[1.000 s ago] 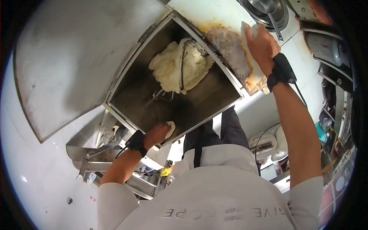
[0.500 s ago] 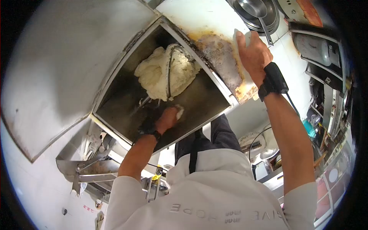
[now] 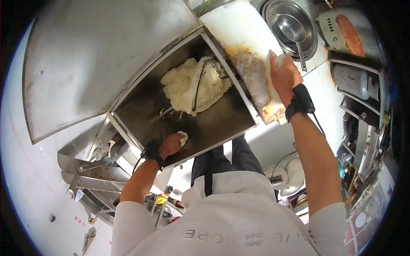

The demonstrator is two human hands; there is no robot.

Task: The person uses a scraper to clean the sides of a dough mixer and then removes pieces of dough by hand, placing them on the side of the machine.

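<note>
A large lump of pale dough (image 3: 183,87) lies in the metal trough of a dough mixer (image 3: 215,136), with a curved mixing bar (image 3: 197,87) across it. My left hand (image 3: 171,145) is inside the trough near its front wall, apart from the big lump. Its fingers are closed around a small whitish piece of dough (image 3: 183,138). My right hand (image 3: 285,79) rests with fingers apart on the right edge of the mixer's white, rust-stained housing (image 3: 252,72), holding nothing.
The mixer's raised metal lid (image 3: 98,55) stands at the left. Nested steel bowls (image 3: 314,45) with a ladle (image 3: 299,45) on top sit beyond my right hand. Metal shelving with various items (image 3: 358,111) runs along the right. Metal parts (image 3: 98,170) stand at the lower left.
My left hand has drawn back with the piece of dough, away from the big lump toward the trough's near left wall. My right hand stays on the housing. The view has shifted slightly.
</note>
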